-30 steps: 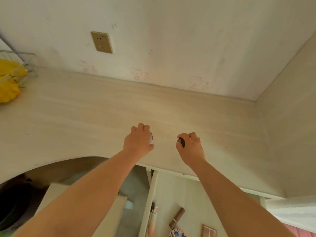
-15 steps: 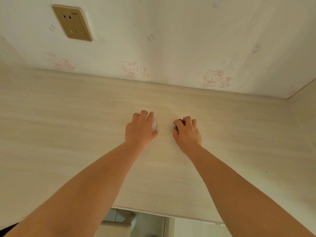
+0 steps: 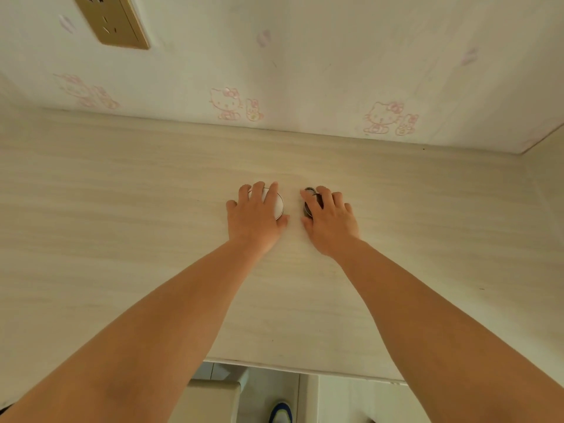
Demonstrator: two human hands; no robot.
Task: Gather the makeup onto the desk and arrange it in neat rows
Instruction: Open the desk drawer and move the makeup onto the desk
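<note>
Both hands have gone farther across the desk (image 3: 122, 209) toward its back edge than half a second ago, and the two compacts they carried now sit flat on the wood; before, the fingers curled tightly over them, while now they lie spread. The view has also tipped toward the wall, so less of the front edge shows.

The white compact (image 3: 276, 203) lies about midway along the desk, nearer the back edge than the front. The left hand (image 3: 254, 215) lies over it with fingers fairly straight and the thumb at its near rim, more pressing than clutching. Just beside it, apart by a narrow gap, the dark compact (image 3: 309, 206) lies under the right hand (image 3: 331, 219), whose fingers arch loosely over its top; most of it is hidden, so I cannot tell whether the thumb pinches it. Setting them side by side and level with each other looks like the start of a row, with the hands on top to square the pair before letting go.

Behind runs the wall with cartoon cat stickers (image 3: 227, 103) and a socket (image 3: 113, 22) at upper left. Below the front edge a shoe (image 3: 280, 412) shows.
</note>
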